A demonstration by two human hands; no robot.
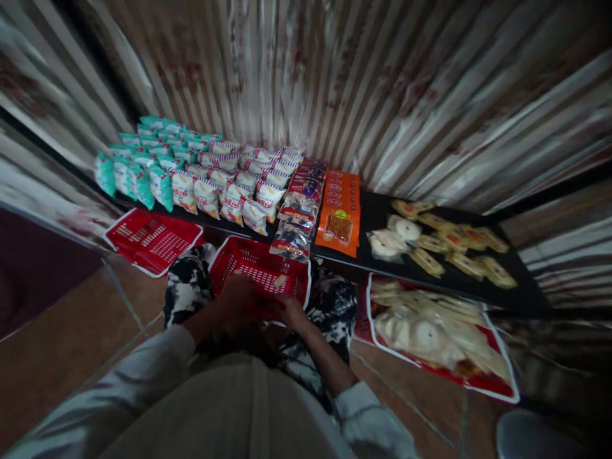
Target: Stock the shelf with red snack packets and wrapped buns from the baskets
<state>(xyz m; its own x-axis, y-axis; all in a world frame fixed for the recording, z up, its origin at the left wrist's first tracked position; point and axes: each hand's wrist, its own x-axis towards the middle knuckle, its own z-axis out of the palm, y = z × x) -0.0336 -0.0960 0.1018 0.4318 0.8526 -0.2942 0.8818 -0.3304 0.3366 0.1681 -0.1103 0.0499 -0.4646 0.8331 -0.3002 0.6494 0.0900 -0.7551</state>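
Observation:
A red plastic basket with a white rim sits between my knees. Over its near side, my left hand reaches in; its fingers are dark and blurred. My right hand is close beside it, fingers curled inward at the near side of the basket. What these fingers hold, if anything, I cannot make out. A small pale piece lies on the basket's floor, and another pale bit shows just beyond my left hand.
Along a low black shelf stand teal packets, white snack packets, dark foil packets, an orange packet, round white packages and yellowish packs. Red baskets flank me: one at left, one filled with packages at right.

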